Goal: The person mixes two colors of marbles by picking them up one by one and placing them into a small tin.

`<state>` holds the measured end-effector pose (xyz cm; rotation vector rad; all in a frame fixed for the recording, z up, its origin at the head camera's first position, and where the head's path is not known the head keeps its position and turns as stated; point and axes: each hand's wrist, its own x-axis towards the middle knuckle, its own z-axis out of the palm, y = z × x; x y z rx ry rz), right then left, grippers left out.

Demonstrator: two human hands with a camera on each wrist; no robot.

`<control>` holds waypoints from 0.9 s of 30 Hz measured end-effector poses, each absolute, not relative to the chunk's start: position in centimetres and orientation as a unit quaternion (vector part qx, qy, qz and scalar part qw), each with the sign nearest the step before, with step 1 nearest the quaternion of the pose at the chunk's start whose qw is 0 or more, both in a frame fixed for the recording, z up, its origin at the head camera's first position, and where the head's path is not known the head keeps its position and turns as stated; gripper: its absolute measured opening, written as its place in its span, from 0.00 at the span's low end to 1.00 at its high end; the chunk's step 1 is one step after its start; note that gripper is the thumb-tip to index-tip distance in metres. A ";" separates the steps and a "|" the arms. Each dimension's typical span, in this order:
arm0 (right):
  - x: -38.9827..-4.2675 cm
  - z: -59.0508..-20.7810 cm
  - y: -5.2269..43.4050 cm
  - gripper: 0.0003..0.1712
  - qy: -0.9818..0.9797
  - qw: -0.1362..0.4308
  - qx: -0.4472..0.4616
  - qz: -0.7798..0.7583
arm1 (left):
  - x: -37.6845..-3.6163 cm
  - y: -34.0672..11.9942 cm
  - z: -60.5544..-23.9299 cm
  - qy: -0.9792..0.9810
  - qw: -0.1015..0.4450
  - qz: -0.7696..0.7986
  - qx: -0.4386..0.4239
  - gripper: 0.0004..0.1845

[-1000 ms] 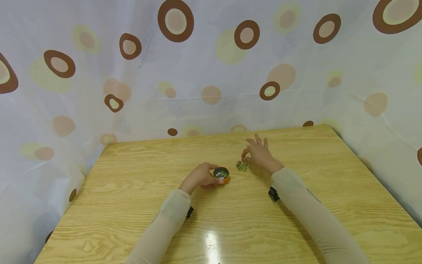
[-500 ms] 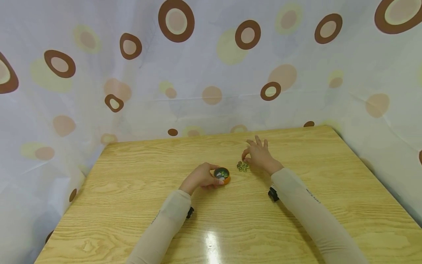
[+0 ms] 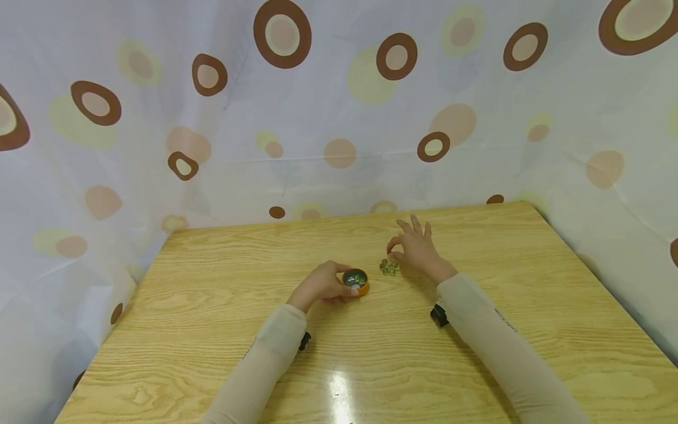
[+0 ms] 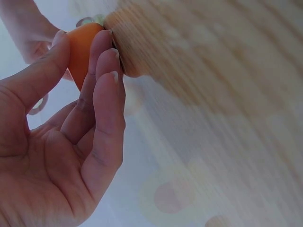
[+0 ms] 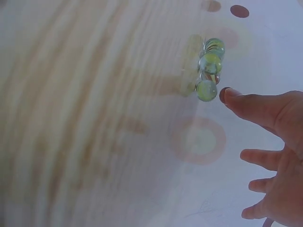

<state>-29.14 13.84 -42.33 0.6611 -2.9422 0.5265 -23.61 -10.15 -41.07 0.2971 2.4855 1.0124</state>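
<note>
My left hand (image 3: 340, 282) grips a small orange bowl (image 3: 356, 280) with a dark inside, which stands on the wooden table (image 3: 477, 353). The left wrist view shows the thumb and fingers of that hand (image 4: 84, 38) curled round the bowl's orange wall (image 4: 79, 61). Just right of the bowl lies a small cluster of greenish glass marbles (image 3: 389, 268) (image 5: 209, 71). My right hand (image 3: 392, 249) hovers just above and behind them, thumb and forefinger pinched together, the other fingers spread. In the right wrist view a small dark marble shows at that hand's pinching tips (image 5: 226, 94).
A white curtain (image 3: 339, 118) with brown and yellow rings hangs behind and along both sides of the table. Small black wrist cameras (image 3: 438, 315) sit under both sleeves. Light glares on the near tabletop (image 3: 339, 388).
My right hand has lifted slightly off the marble cluster with its thumb and forefinger closed. The left hand and the bowl have stayed put.
</note>
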 end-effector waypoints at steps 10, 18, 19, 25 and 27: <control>-28.2 -41.6 12.5 0.07 -0.945 0.078 0.261 0.182 | -23.7 -10.1 -41.0 0.897 0.221 0.369 0.101 0.36; -26.8 -40.8 10.9 0.06 -0.931 0.087 0.288 0.205 | -23.8 -10.1 -41.0 0.897 0.223 0.367 0.104 0.36; -26.7 -40.8 10.7 0.06 -0.929 0.087 0.291 0.210 | -23.8 -10.1 -41.0 0.897 0.223 0.366 0.105 0.36; -25.9 -40.6 9.6 0.07 -0.921 0.088 0.313 0.213 | -23.7 -10.1 -40.9 0.899 0.221 0.362 0.111 0.36; -25.6 -40.6 9.4 0.07 -0.919 0.082 0.321 0.215 | -23.6 -10.2 -40.9 0.898 0.221 0.362 0.113 0.36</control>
